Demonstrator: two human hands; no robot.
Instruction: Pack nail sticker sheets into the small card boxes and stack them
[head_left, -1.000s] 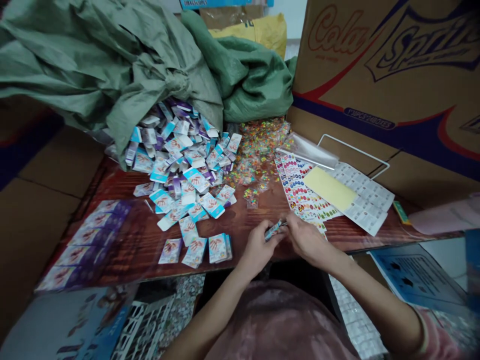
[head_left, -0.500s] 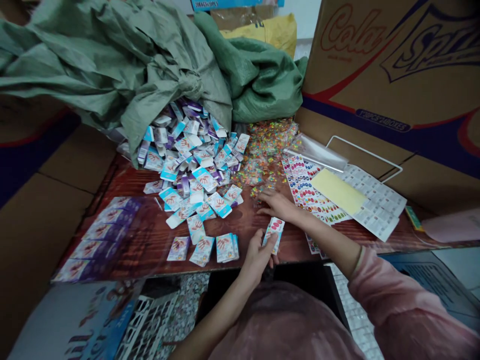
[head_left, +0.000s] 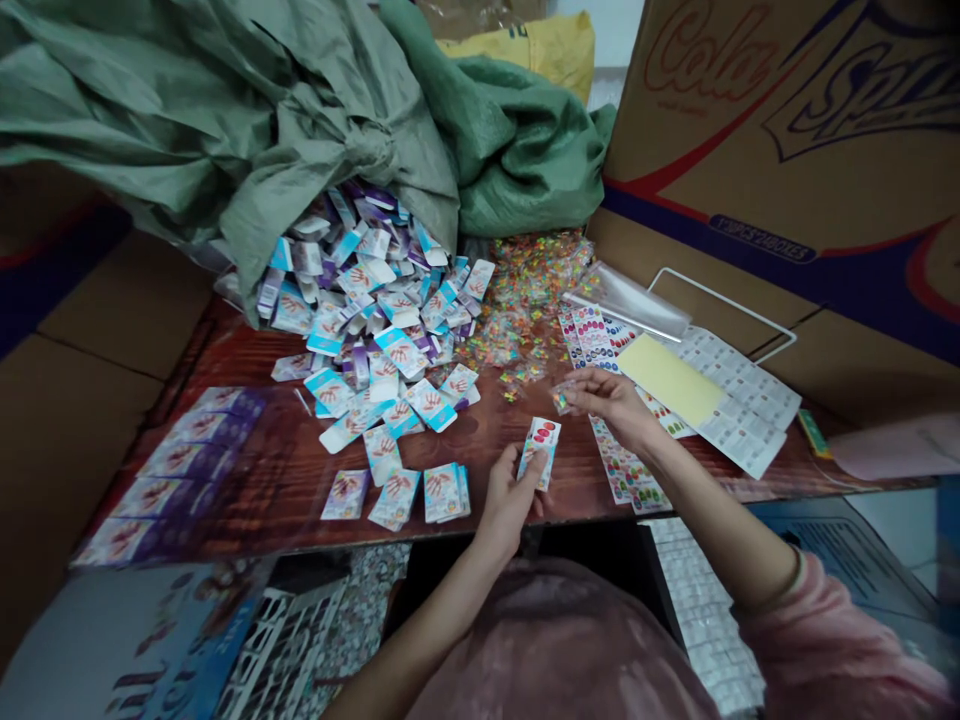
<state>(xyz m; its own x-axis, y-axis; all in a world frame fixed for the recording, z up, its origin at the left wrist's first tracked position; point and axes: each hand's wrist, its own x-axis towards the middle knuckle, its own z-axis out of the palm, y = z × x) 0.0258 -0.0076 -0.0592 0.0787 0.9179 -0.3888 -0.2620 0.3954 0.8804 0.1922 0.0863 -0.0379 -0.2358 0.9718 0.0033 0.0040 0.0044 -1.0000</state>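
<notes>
My left hand [head_left: 506, 495] grips a small white and blue box [head_left: 538, 453] with red ovals near its top, close to the table's front edge. Pinched in the fingers of my right hand [head_left: 606, 400] is a small clear packet [head_left: 562, 397] with coloured bits inside, just to the right of and above the box. Beyond it lies a pile of similar packets [head_left: 525, 300]. Left of that, a heap of small blue, white and purple boxes [head_left: 397, 330] spills from a grey-green sack [head_left: 330, 130]. Three small groups of boxes [head_left: 442, 492] sit left of my left hand.
Sticker sheets [head_left: 626, 470], a yellow sheet [head_left: 670, 378] and a printed sheet [head_left: 750, 400] lie at the right. Large cartons [head_left: 757, 170] stand behind them. A plastic-wrapped row of purple boxes [head_left: 172, 460] is at the left. A green sack [head_left: 525, 150] stands behind the packets.
My right hand has come back from the packet pile toward the right and now holds a packet. My left hand still holds the box. The view has shifted slightly.
</notes>
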